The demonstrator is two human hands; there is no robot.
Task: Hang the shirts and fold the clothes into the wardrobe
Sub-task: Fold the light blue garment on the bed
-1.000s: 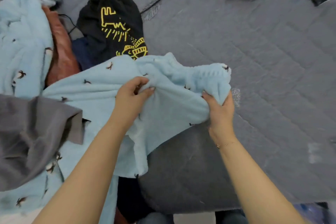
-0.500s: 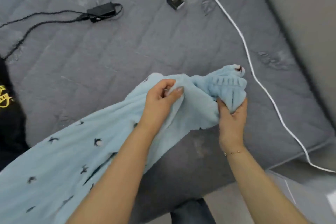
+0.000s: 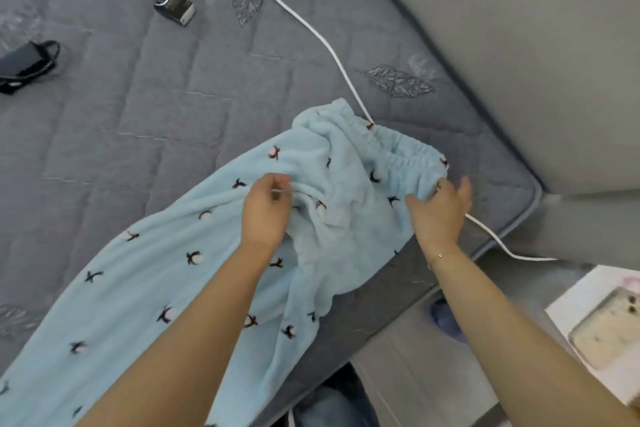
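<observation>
Both bare forearms reach forward, the two hands apart; the left hand (image 3: 266, 210) pinches with curled fingers, knuckles up, while the right hand (image 3: 439, 210) curls its fingers, thumb raised, wrist braceleted

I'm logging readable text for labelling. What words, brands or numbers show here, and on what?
None can be read.
small black box: pale markings, too blurred to read.
light blue pyjama trousers: a repeated small figure print, no lettering.
phone: no visible text.

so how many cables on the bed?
2. A white cable runs across the mattress and passes under the blue pants; a black adapter lead sits at the left edge. More may be out of frame.
</observation>
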